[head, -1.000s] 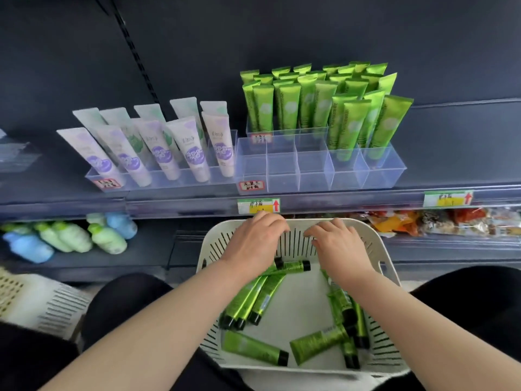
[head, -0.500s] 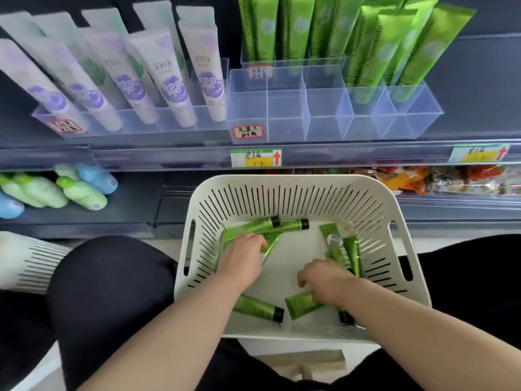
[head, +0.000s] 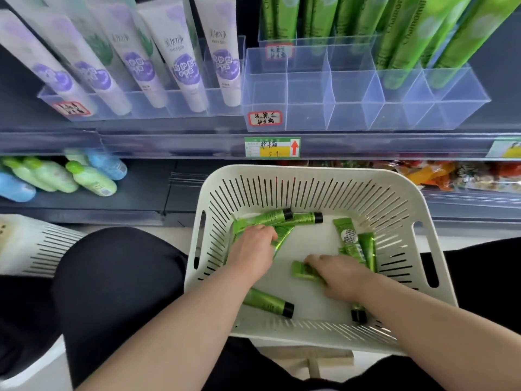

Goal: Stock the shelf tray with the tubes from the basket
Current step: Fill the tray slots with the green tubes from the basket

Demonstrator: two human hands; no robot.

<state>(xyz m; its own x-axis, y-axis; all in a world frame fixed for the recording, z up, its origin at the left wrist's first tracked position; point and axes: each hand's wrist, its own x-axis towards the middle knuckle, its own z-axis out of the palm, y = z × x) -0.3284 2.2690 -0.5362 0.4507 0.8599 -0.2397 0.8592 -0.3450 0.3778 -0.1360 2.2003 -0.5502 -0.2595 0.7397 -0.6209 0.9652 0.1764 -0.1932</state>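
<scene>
A dark shelf (head: pixel 197 142) is spanning the top, carrying a clear divided tray (head: pixel 352 114) whose front compartments are sitting empty while green tubes are standing in its back and right cells. Below it, a white slotted basket (head: pixel 423 221) is resting between the person's knees, holding loose green tubes (head: pixel 267 301). The left hand (head: pixel 253 246) is curling around a bunch of tubes at the basket's left; the right hand (head: pixel 335 275) is closing on 1 tube (head: pixel 303 270) near the middle

two hands (head: pixel 255 244), one basket (head: pixel 310 176) (tubes (head: pixel 267 301) perhaps eight)
</scene>
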